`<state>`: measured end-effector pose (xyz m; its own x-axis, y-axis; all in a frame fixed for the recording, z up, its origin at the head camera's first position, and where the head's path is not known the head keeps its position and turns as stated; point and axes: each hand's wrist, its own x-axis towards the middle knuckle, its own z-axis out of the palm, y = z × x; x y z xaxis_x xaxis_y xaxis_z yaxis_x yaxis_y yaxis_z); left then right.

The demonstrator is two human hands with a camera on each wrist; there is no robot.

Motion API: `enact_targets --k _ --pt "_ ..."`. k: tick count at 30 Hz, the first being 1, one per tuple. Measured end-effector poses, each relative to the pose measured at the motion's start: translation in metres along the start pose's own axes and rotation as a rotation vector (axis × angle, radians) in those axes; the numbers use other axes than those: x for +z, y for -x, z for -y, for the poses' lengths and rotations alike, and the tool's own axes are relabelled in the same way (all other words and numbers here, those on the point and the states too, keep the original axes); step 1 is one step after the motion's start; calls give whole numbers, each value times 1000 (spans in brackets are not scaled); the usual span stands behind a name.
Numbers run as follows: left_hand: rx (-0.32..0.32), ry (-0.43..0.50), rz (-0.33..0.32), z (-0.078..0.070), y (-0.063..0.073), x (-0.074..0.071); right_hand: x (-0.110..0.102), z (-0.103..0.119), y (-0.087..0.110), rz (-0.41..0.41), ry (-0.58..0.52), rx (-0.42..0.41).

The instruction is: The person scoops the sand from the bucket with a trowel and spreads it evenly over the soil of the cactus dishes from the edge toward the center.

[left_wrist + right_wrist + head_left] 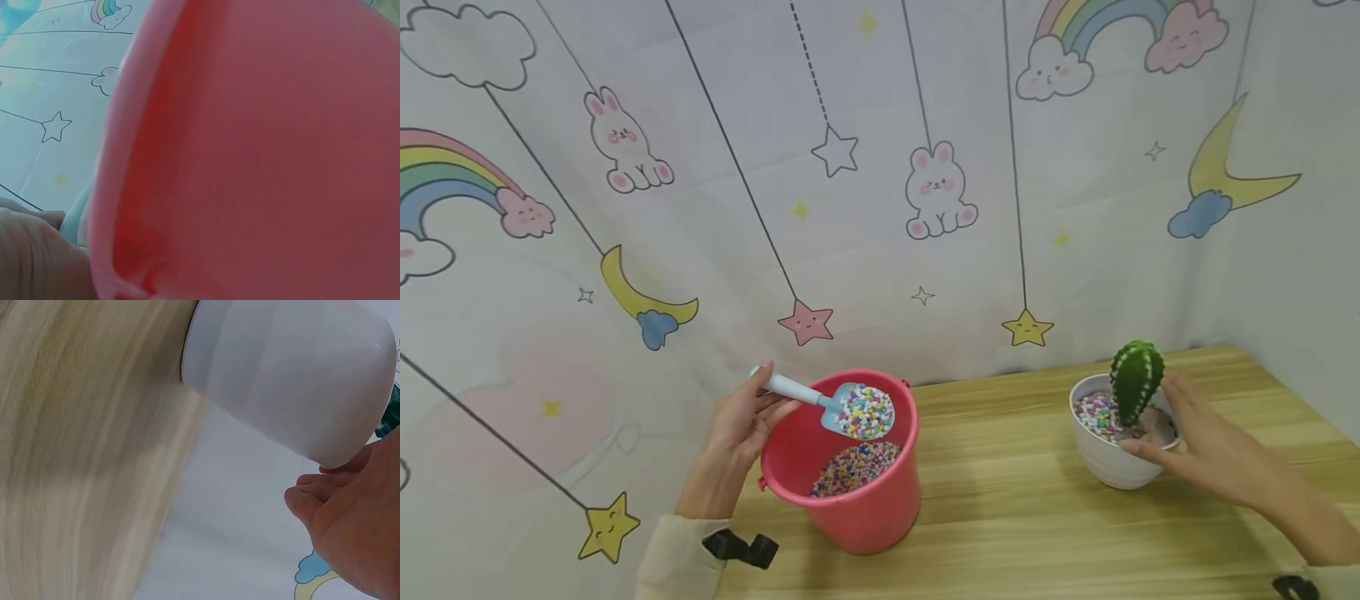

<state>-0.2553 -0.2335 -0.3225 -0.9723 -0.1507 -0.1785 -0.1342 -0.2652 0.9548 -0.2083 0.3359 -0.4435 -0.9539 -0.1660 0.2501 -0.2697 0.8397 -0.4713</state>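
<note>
My left hand (741,421) grips the handle of a light blue toy shovel (793,388) over a pink bucket (880,492). Multicoloured pebbles (867,412) heap in its scoop. More small coloured pebbles (856,468) lie inside the bucket. To the right, my right hand (1213,446) rests at the rim of a white pot (1116,462), thumb along the near side and fingers extended behind. A green cactus (1137,375) stands in the pot, with coloured pebbles on its left and a brownish surface on its right. In the left wrist view, the bucket's wall (269,150) hides most of the shovel.
Bucket and pot stand apart on a wood-grain table (1000,500). Right behind its back edge hangs a pale cloth (865,258) printed with bunnies, stars and rainbows. A black wrist strap (741,548) shows at my left sleeve.
</note>
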Motion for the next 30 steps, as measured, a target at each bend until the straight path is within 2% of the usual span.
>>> enact_targets --k 10,18,21,25,30 --pt "9 21 -21 6 0 17 3 2 -2 18 88 -3" --pt "5 49 -25 9 -3 31 0 2 -2 -50 184 -94" --pt "10 50 -13 10 -2 36 -2 4 -4 -31 218 -86" --pt "6 63 8 13 -2 40 -2 6 -6 31 251 -36" --pt "6 68 31 17 -2 49 -3 7 -5 52 258 -15"
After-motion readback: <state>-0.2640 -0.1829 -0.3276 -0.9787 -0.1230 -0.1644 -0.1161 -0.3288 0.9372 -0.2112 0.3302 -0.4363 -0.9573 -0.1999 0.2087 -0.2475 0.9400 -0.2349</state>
